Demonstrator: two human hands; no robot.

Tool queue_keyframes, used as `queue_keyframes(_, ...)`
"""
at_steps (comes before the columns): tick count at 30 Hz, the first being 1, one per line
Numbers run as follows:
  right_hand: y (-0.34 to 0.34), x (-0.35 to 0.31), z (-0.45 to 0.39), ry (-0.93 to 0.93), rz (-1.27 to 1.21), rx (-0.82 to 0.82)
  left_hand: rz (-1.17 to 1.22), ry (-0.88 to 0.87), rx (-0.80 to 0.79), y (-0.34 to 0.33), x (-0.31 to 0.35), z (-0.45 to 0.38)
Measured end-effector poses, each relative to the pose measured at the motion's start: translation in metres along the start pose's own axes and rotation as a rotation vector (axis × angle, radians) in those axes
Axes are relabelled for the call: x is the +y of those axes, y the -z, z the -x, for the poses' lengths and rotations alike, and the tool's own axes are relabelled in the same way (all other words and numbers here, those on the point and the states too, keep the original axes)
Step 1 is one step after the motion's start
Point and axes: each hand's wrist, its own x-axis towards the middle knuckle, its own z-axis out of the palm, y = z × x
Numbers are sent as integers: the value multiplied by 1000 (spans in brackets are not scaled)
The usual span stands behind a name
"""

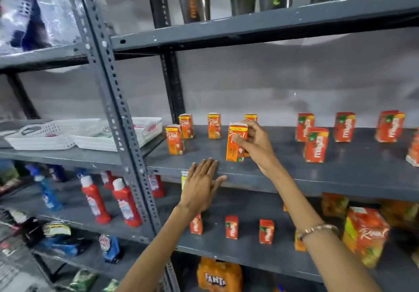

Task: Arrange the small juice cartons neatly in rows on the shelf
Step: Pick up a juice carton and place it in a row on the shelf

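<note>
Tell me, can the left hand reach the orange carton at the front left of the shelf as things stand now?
Probably yes. The left hand rests flat on the shelf edge, empty, and the front-left orange carton stands just up and left of it, with nothing between them.

Small orange juice cartons [214, 126] upright on a dark grey metal shelf [340, 169], loosely spaced. Three at the left, white tops showing; one orange carton [235, 143] nearer the front edge, upright, gripped at its upper right side. Another partly hidden behind it, possibly the same kind. Red cartons [316, 145] further right, upright, well apart, slightly blurred.
</note>
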Motion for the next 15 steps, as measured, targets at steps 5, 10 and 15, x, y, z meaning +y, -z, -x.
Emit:
queue_keyframes(5, -52, 37, -40, -18, 152, 47, 20, -7, 25, 1, -37, -4)
queue_keyframes(10, -77, 56, -62, -23, 242, 47, 38, -46, 60, -6, -45, -6)
queue_keyframes(15, -86, 67, -72, -3, 314, 38, 61, -54, 90, -12, -49, -7)
